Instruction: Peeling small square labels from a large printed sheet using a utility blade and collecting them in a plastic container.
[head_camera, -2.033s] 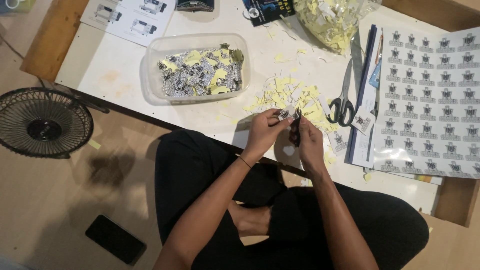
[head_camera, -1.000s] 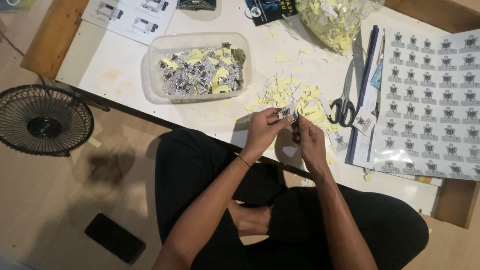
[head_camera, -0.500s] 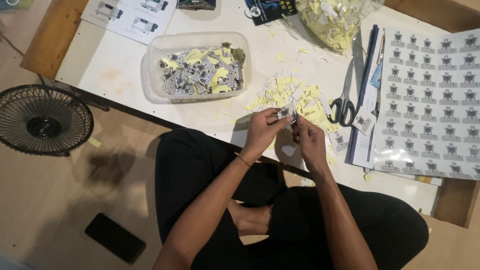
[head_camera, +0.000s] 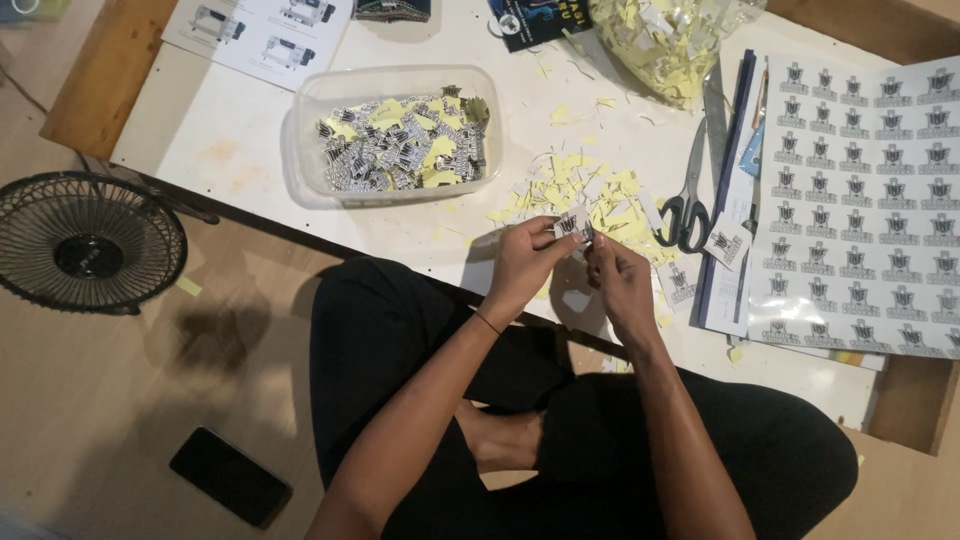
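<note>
My left hand (head_camera: 523, 262) and my right hand (head_camera: 618, 280) meet over the front edge of the low white table (head_camera: 220, 130). Both pinch a small square sticker (head_camera: 572, 224) with a black emblem, held just above a heap of yellow paper scraps (head_camera: 590, 195). A clear plastic tub (head_camera: 300, 120) of peeled stickers and yellow backings stands to the left of my hands. Scissors (head_camera: 686, 195) lie just to the right. A large sheet of the same stickers (head_camera: 865, 200) covers the right side of the table.
A clear bag of yellow scraps (head_camera: 660, 35) lies at the back. Loose cut stickers (head_camera: 727, 243) rest beside the scissors. A printed sheet (head_camera: 262, 28) lies at the back left. On the floor stand a black fan (head_camera: 85, 243) and a dark phone (head_camera: 230, 476).
My hands stay at the same spot. The sticker has turned between my fingers and now faces up more, with my right fingers shifted along its edge.
</note>
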